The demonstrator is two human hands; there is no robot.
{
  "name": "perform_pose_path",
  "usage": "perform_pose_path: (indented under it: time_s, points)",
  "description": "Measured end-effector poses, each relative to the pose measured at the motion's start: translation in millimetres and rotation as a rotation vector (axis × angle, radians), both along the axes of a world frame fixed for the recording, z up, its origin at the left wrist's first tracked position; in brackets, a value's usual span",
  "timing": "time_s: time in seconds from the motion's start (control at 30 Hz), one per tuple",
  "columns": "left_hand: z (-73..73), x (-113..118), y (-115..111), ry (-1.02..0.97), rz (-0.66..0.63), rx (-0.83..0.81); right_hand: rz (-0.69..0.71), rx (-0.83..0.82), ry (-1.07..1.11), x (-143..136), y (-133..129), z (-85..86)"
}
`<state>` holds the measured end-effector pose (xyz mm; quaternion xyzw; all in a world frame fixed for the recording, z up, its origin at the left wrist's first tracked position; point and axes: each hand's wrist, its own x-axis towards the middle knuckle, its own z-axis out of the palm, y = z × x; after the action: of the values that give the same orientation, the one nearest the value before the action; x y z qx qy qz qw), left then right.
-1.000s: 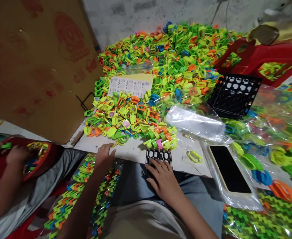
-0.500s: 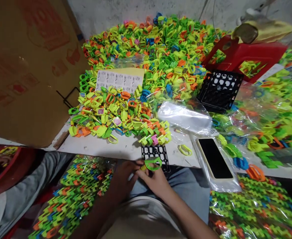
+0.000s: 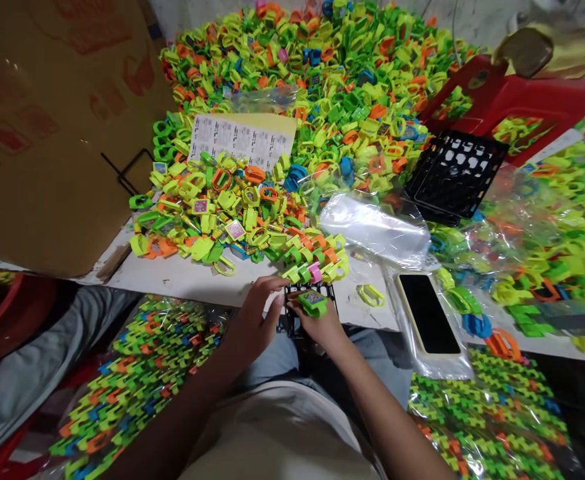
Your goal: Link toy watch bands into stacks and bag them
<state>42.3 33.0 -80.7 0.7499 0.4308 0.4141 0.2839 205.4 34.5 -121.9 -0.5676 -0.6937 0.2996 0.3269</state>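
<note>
My right hand (image 3: 322, 325) is closed on a green toy watch (image 3: 313, 302) with a small square picture face, over the black plastic grid rack (image 3: 331, 293) at the table's front edge. On the rack's left side is my left hand (image 3: 258, 313), its thumb and fingers apart and nothing seen between them. Rows of yellow, green, orange and pink bands (image 3: 315, 257) are fitted on the rack's far part. Behind and to the left lies a loose heap of coloured toy watches (image 3: 222, 213). A single yellow band (image 3: 371, 295) rests on the table to the right.
A phone (image 3: 428, 313) lies on clear plastic bags (image 3: 375, 227). Black racks (image 3: 455, 175) lean by a red stool (image 3: 532, 100). A cardboard box (image 3: 57, 147) stands left, a sticker sheet (image 3: 242, 140) behind the heap. Another person's sleeve (image 3: 57, 353) is at lower left.
My hands have moved apart and up to the rack. My left hand has opened beside it. The green watch in my right hand has turned, showing its face. The view has shifted slightly.
</note>
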Motion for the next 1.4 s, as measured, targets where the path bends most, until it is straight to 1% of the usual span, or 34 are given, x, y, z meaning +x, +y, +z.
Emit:
perform_pose_path:
  time_s: [0.1,0.2,0.3,0.47,0.57,0.63,0.7,0.8,0.87,0.93,0.97,1.0,1.03,1.07,1.13,1.17,1.2,1.23,1.3,1.33,1.4]
  points:
    - [-4.1,6.5,-4.1,0.017,-0.024,0.036,0.107,-0.039,-0.284,-2.9,3.7,8.9]
    - [-9.7,11.6,-3.8,0.015,0.075,0.052,0.177,-0.106,-0.418,-6.6,9.9,17.6]
    - [-14.8,13.7,-1.8,-0.014,0.182,0.018,0.197,-0.138,-0.479,-10.3,15.1,23.5]
    - [-24.0,11.0,-2.8,-0.074,0.257,-0.041,0.223,-0.157,-0.532,-14.2,17.4,29.0]
    - [-27.3,11.8,-0.9,-0.097,0.279,-0.048,0.215,-0.137,-0.509,-11.5,17.9,26.3]
    - [-25.3,15.3,3.0,-0.08,0.26,-0.015,0.193,-0.109,-0.456,-7.9,18.2,21.2]
    - [-19.0,20.1,7.5,-0.003,0.243,0.019,0.162,-0.084,-0.392,-4.8,17.9,14.9]
    - [-7.3,25.7,10.7,0.109,0.239,0.007,0.132,-0.056,-0.335,-4.2,16.3,8.0]
    - [-3.9,23.9,9.7,0.102,0.213,-0.007,0.123,-0.027,-0.329,-5.5,14.6,6.7]
    - [-6.9,13.4,8.5,0.057,0.167,-0.016,0.125,0.008,-0.314,-5.8,11.4,7.1]
    - [-10.4,4.1,8.9,0.042,0.161,-0.015,0.126,0.026,-0.293,-4.9,8.8,7.2]
    - [-14.6,-8.0,10.1,0.046,0.186,-0.005,0.121,0.043,-0.262,-3.2,5.3,6.9]
    - [-18.9,-22.6,12.6,0.074,0.248,0.018,0.102,0.06,-0.222,-0.7,1.1,6.0]
    - [-22.8,-39.1,16.1,0.121,0.348,0.05,0.075,0.075,-0.177,2.4,-3.9,4.5]
    - [-27.8,-74.1,26.5,0.254,0.593,0.118,0.006,0.095,-0.1,9.2,-14.8,0.6]
    - [-28.7,-90.4,33.1,0.317,0.689,0.125,-0.011,0.098,-0.076,12.0,-20.2,-1.1]
    - [-28.7,-104.4,40.2,0.369,0.744,0.117,-0.017,0.099,-0.058,14.0,-25.1,-2.2]
    - [-28.2,-115.3,47.6,0.406,0.753,0.096,-0.006,0.101,-0.047,15.1,-29.3,-2.2]
    - [-26.8,-126.9,61.1,0.421,0.676,0.048,0.046,0.105,-0.035,14.6,-34.9,1.3]
    - [-26.4,-127.8,66.2,0.407,0.626,0.035,0.077,0.108,-0.032,13.3,-36.5,4.6]
    - [-27.3,-122.3,71.2,0.362,0.559,0.032,0.137,0.116,-0.03,9.9,-38.0,12.6]
